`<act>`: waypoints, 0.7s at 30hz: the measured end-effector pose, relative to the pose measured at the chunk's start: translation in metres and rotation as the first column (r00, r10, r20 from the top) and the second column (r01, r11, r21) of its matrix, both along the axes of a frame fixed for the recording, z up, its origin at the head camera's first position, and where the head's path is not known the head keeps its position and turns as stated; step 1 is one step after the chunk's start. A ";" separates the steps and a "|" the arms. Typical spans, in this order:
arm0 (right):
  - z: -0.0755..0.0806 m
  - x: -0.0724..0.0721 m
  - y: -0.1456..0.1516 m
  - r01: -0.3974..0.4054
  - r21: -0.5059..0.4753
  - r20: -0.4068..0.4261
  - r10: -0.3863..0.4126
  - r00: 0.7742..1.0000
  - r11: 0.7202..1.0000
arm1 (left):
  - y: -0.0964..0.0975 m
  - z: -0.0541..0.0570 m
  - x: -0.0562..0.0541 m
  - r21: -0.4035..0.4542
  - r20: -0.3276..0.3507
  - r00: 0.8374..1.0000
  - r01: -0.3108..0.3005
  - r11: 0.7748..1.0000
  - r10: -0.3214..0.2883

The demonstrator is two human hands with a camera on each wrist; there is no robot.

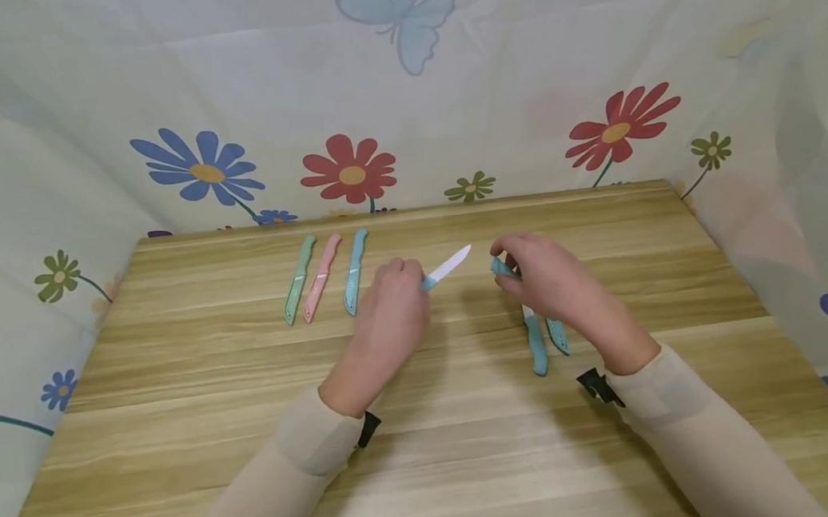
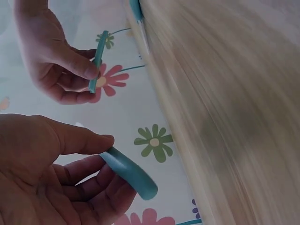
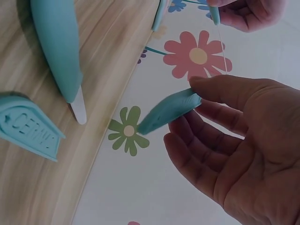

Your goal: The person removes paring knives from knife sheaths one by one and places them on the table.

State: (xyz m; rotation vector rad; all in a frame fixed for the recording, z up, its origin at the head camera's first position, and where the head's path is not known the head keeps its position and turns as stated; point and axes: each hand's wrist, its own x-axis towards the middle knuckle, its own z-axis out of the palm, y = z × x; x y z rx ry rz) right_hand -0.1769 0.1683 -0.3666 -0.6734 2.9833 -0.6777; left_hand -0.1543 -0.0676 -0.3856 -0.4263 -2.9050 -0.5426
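My left hand [image 1: 391,304] pinches a paring knife [image 1: 450,265] by its turquoise handle, thumb against fingers. The bare white blade points up and right, towards my other hand. Between the thumb and fingers of my right hand [image 1: 552,277] is a turquoise knife sheath [image 3: 171,110], apart from the blade. Below that hand on the table lies another turquoise-handled knife [image 1: 537,346], its white blade partly bare and partly hidden under the hand. A second turquoise sheath [image 1: 556,337] with cut-out lettering lies beside it.
Left of my hands, a green knife [image 1: 300,278], a pink knife [image 1: 321,277] and a blue knife [image 1: 356,272] lie side by side in their sheaths. The wood-grain table [image 1: 471,463] meets a flowered curtain [image 1: 516,67] at the back and sides.
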 end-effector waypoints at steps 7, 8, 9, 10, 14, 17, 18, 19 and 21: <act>-0.004 -0.001 0.002 0.041 0.020 0.057 -0.042 0.997 0.999 | 0.011 -0.003 -0.002 0.107 0.096 0.995 0.008 0.994 -0.018; -0.005 -0.002 0.002 0.048 0.022 0.069 -0.050 0.996 0.999 | 0.012 -0.004 -0.003 0.125 0.112 0.993 0.012 0.992 -0.026; -0.006 -0.002 0.002 0.056 0.024 0.082 -0.058 0.995 0.998 | 0.014 -0.004 -0.003 0.140 0.127 0.991 0.013 0.990 -0.031; -0.006 -0.003 0.002 0.065 0.025 0.095 -0.067 0.993 0.998 | 0.016 -0.005 -0.003 0.153 0.141 0.989 0.015 0.988 -0.037; -0.010 -0.004 0.000 0.111 0.036 0.155 -0.115 0.981 0.993 | 0.023 -0.007 -0.003 0.182 0.179 0.982 0.026 0.983 -0.059; -0.013 -0.005 -0.002 0.143 0.050 0.195 -0.150 0.969 0.988 | 0.030 -0.009 -0.003 0.180 0.189 0.979 0.037 0.983 -0.071; -0.014 -0.005 -0.002 0.153 0.055 0.207 -0.161 0.965 0.987 | 0.033 -0.010 -0.003 0.176 0.192 0.979 0.038 0.984 -0.072; -0.014 -0.005 -0.003 0.162 0.059 0.218 -0.171 0.961 0.985 | 0.035 -0.011 -0.003 0.169 0.200 0.977 0.039 0.985 -0.073; -0.016 -0.006 -0.003 0.176 0.068 0.242 -0.188 0.952 0.982 | 0.041 -0.013 -0.003 0.161 0.221 0.973 0.035 0.986 -0.070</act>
